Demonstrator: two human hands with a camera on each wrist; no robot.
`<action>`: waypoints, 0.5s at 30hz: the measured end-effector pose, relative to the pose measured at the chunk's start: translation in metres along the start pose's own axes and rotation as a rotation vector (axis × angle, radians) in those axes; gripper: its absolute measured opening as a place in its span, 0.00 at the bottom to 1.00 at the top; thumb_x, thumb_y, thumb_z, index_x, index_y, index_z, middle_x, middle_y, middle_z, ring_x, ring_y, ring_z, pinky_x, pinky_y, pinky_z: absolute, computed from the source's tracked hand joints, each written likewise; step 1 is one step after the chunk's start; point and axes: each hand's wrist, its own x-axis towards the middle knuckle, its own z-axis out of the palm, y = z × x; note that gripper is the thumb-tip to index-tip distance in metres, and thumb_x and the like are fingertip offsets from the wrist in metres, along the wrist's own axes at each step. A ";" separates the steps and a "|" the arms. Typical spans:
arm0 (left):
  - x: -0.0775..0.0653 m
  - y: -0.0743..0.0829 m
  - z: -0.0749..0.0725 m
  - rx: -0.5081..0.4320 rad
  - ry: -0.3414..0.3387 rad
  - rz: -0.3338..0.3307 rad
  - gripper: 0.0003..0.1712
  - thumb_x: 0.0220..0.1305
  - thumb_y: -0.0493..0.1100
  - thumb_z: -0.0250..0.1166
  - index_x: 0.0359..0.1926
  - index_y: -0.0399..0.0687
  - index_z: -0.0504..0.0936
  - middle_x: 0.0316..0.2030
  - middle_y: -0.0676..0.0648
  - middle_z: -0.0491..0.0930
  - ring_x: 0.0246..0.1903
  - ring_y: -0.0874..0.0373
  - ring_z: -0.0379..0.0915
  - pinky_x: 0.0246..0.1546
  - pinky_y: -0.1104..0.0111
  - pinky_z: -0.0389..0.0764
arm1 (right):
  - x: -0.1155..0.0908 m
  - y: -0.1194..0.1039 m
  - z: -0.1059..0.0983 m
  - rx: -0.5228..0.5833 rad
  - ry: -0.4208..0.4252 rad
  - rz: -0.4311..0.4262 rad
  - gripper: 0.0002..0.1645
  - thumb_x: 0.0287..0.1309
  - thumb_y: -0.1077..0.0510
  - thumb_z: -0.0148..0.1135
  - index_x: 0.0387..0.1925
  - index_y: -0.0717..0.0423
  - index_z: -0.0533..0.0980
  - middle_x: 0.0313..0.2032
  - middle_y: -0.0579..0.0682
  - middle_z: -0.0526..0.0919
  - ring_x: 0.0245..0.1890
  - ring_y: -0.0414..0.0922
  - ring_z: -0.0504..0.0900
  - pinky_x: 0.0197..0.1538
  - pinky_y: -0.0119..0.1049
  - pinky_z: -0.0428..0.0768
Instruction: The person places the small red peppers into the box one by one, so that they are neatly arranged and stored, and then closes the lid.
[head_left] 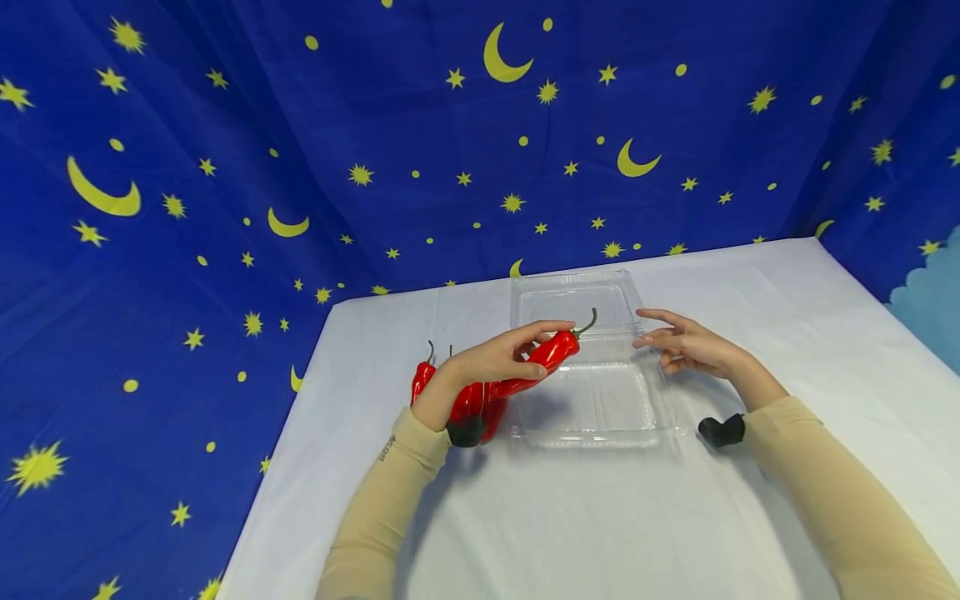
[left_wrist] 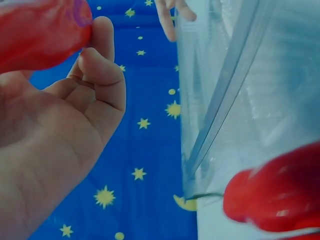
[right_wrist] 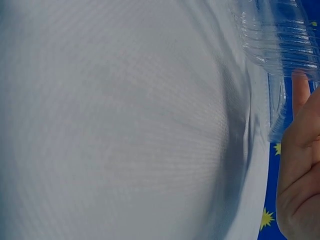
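My left hand (head_left: pixel 487 360) grips a shiny red chili pepper (head_left: pixel 557 352) with a green stem, between thumb and fingers. It is held above the left side of an opened clear plastic clamshell box (head_left: pixel 600 400), stem pointing away to the right. The left wrist view shows the same pepper (left_wrist: pixel 42 35) at the fingertips, partly cut off by the frame. At the box's right edge is my right hand (head_left: pixel 697 346), its fingers spread and holding nothing. One finger looks close to the plastic (right_wrist: pixel 280 37) in the right wrist view; contact is unclear.
More red peppers (head_left: pixel 472 404) lie left of the box, partly hidden by my left wrist, with another pepper (head_left: pixel 422 379) beyond. The box lid (head_left: pixel 573 304) lies back at the far side. A white cloth (head_left: pixel 570 517) covers the table; a blue starry curtain (head_left: pixel 420 108) stands behind.
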 end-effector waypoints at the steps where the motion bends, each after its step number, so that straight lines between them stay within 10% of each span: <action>1: 0.002 -0.001 0.002 0.006 -0.004 -0.017 0.38 0.63 0.39 0.61 0.71 0.59 0.57 0.59 0.43 0.64 0.48 0.50 0.70 0.41 0.61 0.78 | 0.000 0.000 0.000 -0.002 0.000 0.001 0.42 0.66 0.58 0.55 0.74 0.52 0.44 0.48 0.50 0.79 0.21 0.39 0.73 0.29 0.34 0.80; 15: 0.028 -0.017 0.015 0.038 -0.123 -0.083 0.40 0.61 0.41 0.64 0.71 0.66 0.59 0.58 0.54 0.64 0.56 0.50 0.61 0.44 0.63 0.78 | 0.002 0.001 0.000 -0.024 0.015 0.010 0.43 0.66 0.55 0.55 0.74 0.50 0.44 0.49 0.53 0.78 0.20 0.40 0.72 0.30 0.36 0.79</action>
